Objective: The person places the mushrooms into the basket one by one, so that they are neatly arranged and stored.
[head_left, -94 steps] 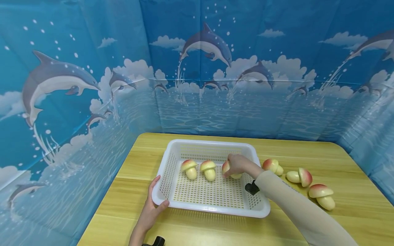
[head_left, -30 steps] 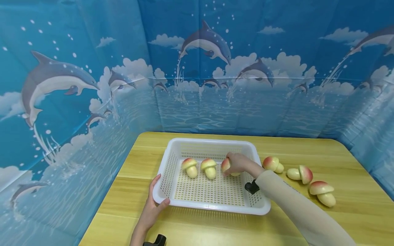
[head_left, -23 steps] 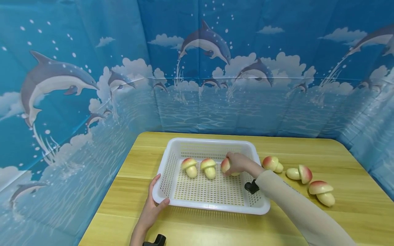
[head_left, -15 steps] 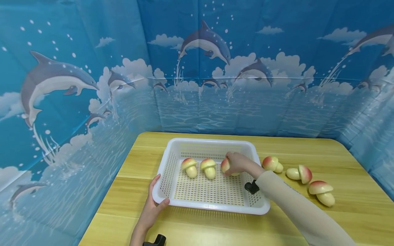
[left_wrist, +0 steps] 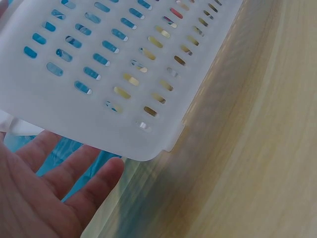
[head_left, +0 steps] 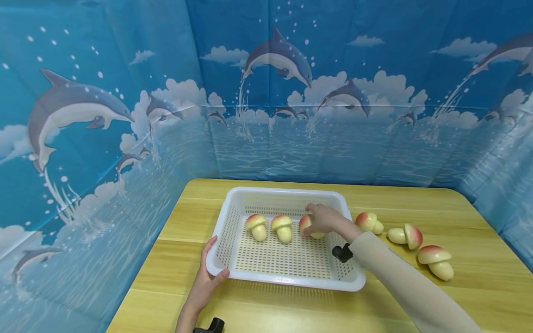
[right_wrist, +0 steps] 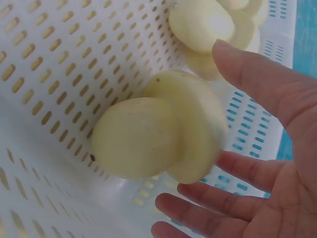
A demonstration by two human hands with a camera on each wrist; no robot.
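Note:
A white plastic basket (head_left: 283, 280) with slotted walls stands on the wooden table. My left hand (head_left: 202, 282) braces its near left corner, thumb along the front rim; the left wrist view shows the other fingers (left_wrist: 84, 173) extended beside the wall. Inside lie a toy mushroom (head_left: 256, 226) and a second mushroom (head_left: 282, 228), red-and-cream caps toward the far side. Farther right, a third mushroom (right_wrist: 136, 139) rests on the basket floor. Around it my right hand (head_left: 326, 218) is spread, thumb apart from the cap and fingertips close to its other side. That hand partly hides this mushroom in the head view.
Right of the basket, three more mushrooms lie on the table: one by the basket wall (head_left: 368, 223), a sideways mushroom (head_left: 406, 236) and a nearer mushroom (head_left: 435, 262). A blue dolphin-print curtain (head_left: 266, 138) rises behind the table.
My right thumb and fingers have spread off the third mushroom, and that hand has risen slightly. The mushroom stays in its place in the basket. My left hand has kept its position.

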